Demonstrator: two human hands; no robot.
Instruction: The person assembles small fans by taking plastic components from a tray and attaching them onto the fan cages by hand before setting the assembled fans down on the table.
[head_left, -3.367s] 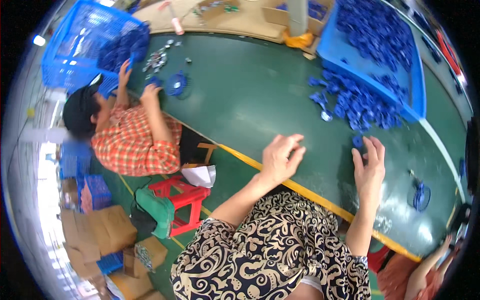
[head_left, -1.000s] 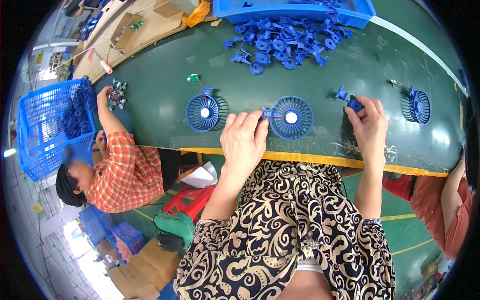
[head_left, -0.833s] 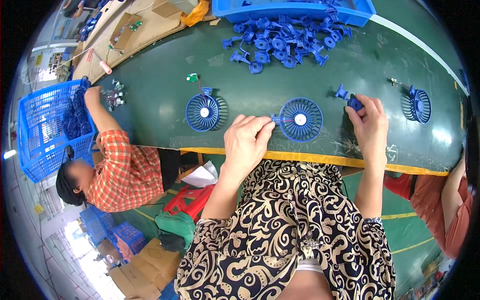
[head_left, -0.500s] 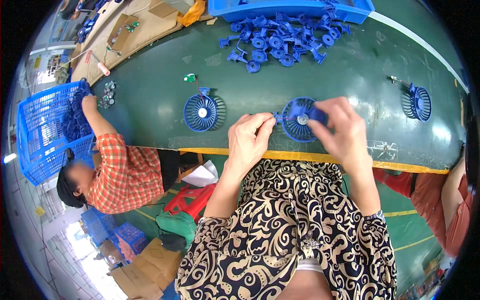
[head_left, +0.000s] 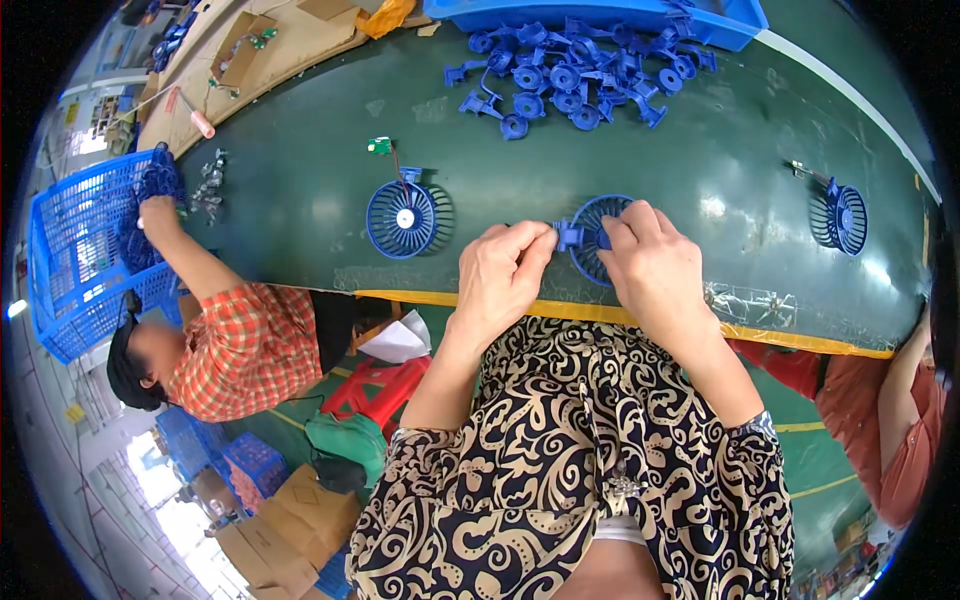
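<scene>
In front of me lies a round blue fan cage (head_left: 590, 262) with a small blue bracket (head_left: 569, 236) on its left side. My left hand (head_left: 505, 272) is closed, thumb and forefinger pinching at that bracket. My right hand (head_left: 655, 270) reaches over the cage with bent fingers pressed down at its middle. A bit of blue fan blade (head_left: 603, 238) shows beside those fingertips; they cover the rest. To the left sits another fan cage (head_left: 380, 222) with a pale round motor (head_left: 405, 217), wired to a green circuit board (head_left: 379, 146).
A third fan cage (head_left: 850, 220) stands at the right. Several blue brackets (head_left: 565, 78) lie heaped before a blue tray (head_left: 600, 14). At left, a person in a checked shirt (head_left: 245, 345) reaches into a blue basket (head_left: 75, 250) beside small metal parts (head_left: 208, 185). Yellow tape (head_left: 580, 312) edges the table.
My right hand has come down and inward over the fan cage, its fingers closing at the centre around the blue blade. My left hand stays at the bracket. The person's hand at left has shifted slightly.
</scene>
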